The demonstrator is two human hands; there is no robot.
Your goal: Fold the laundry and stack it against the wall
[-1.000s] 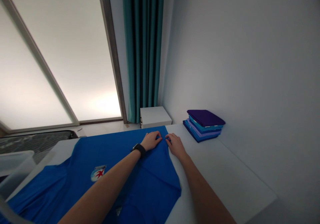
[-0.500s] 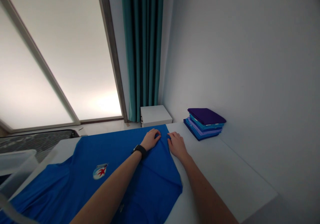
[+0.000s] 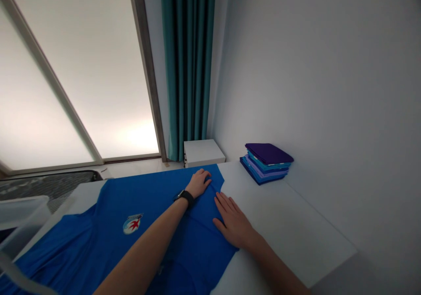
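R hand [image 3: 234,224] pulled back, flat on blue shirt [image 3: 138,196], fingers [image 3: 225,203] straight vs. curled.

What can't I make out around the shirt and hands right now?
All in the head view:
Blue shirt: near end cut off by the bottom edge; part hidden under the left forearm.
Left hand: whether its grip pinches cloth is unclear; the hand covers the contact.
Right hand: hides the cloth beneath it.
Logo: any lettering is too small to read.
Bin: cut off by the left edge.
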